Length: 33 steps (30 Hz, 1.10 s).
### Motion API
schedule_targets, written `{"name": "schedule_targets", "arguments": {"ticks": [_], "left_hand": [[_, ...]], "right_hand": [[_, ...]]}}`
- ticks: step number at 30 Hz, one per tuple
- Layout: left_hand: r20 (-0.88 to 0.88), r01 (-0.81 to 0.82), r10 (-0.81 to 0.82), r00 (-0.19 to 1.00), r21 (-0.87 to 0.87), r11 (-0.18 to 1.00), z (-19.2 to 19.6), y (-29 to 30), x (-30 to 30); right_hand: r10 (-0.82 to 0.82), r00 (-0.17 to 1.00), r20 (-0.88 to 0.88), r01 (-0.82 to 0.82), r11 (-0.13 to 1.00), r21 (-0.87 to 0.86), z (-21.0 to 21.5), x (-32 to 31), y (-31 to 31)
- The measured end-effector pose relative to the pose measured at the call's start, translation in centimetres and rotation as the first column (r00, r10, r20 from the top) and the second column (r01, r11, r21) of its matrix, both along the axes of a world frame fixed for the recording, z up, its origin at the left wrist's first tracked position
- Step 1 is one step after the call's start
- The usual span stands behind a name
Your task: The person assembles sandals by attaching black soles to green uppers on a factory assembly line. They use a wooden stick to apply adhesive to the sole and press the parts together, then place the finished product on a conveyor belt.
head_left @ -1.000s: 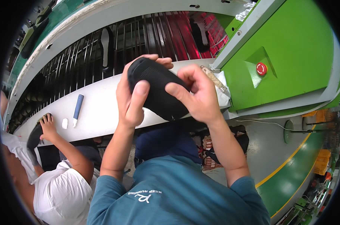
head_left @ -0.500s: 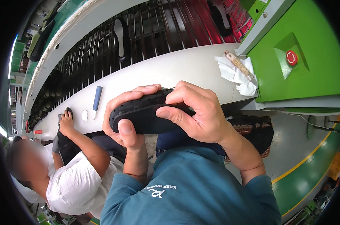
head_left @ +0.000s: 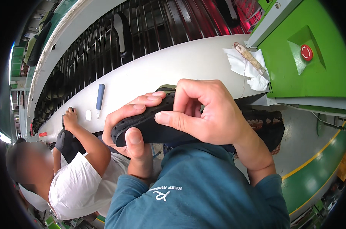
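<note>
A black shoe (head_left: 154, 131) with a dotted sole edge is held in front of my chest. My left hand (head_left: 119, 116) wraps round its left end, with fingers over the far side and the thumb on the near side. My right hand (head_left: 215, 110) grips the shoe farther right, its thumb pressed flat on the dark side and its fingers curled over the top. A strip of olive green (head_left: 167, 87) shows behind the shoe. What lies under my right fingers is hidden.
Beyond the white ledge (head_left: 173, 57), metal rods (head_left: 154, 23) carry a shoe (head_left: 121, 34). A blue-handled tool (head_left: 100, 97), white scrap (head_left: 88, 115) and wrapped stick (head_left: 249, 57) on paper lie there. Right stands a green machine (head_left: 325, 84); left, a co-worker's hand (head_left: 70, 120) holds something dark.
The shoe has tilted so that its right part points more upward and away. My right hand has turned and shifted slightly right. The olive green strip has come into view.
</note>
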<state>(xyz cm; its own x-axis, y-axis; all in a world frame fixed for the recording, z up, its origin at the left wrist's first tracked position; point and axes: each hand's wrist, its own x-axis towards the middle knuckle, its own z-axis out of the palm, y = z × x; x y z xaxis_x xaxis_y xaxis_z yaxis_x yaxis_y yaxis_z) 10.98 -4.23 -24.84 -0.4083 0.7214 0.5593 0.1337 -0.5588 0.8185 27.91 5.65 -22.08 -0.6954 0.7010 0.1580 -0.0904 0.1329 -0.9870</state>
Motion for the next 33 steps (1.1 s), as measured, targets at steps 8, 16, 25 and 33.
{"name": "schedule_targets", "arguments": {"ticks": [8,16,25,33], "left_hand": [[-0.108,0.174,-0.162,0.981,0.106,0.979,0.5,1.9,0.8],[-0.516,0.405,-0.326,0.792,0.046,0.913,2.3,3.7,0.2],[-0.593,0.497,-0.402,0.698,-0.004,0.868,3.0,4.7,0.7],[-0.491,0.461,-0.394,0.777,0.017,0.887,2.1,6.3,1.6]], "right_hand": [[-0.143,0.988,-0.066,0.157,0.901,0.404,-1.6,1.9,2.1],[0.263,0.922,-0.285,-0.188,0.946,0.264,-1.6,1.2,2.2],[0.165,0.952,-0.257,-0.075,0.942,0.326,-0.4,3.6,2.2],[-0.204,0.943,-0.262,0.327,0.701,0.633,2.0,6.0,-0.4]]}}
